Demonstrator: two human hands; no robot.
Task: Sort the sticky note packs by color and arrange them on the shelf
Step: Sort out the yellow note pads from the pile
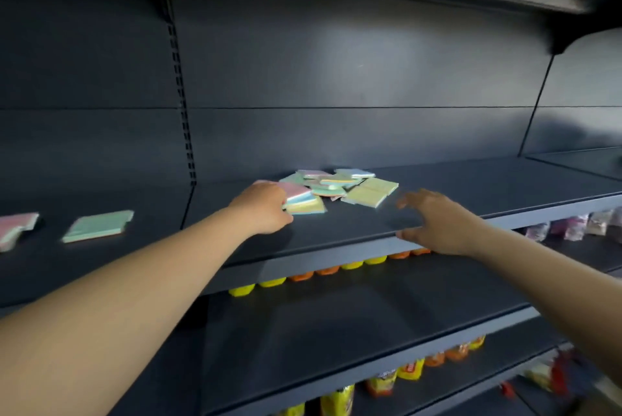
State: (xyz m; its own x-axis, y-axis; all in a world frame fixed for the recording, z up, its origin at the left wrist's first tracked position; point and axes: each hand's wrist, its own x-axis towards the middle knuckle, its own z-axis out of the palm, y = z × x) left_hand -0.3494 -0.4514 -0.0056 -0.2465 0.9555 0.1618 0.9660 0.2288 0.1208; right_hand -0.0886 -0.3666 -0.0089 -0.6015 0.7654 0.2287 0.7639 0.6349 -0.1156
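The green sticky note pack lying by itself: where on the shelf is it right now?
In the head view the green pack lies flat at the shelf's left end, between the pink pack and the left hand.

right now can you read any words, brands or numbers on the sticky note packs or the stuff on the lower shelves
No text can be read anywhere in this picture.
Sticky note packs: no print shows on them.
Yellow and orange packets on a lower shelf: a red label patch shows, too blurred to read.
Yellow and orange caps under the top shelf: no lettering shows.
Bags at the right: too blurred to read.
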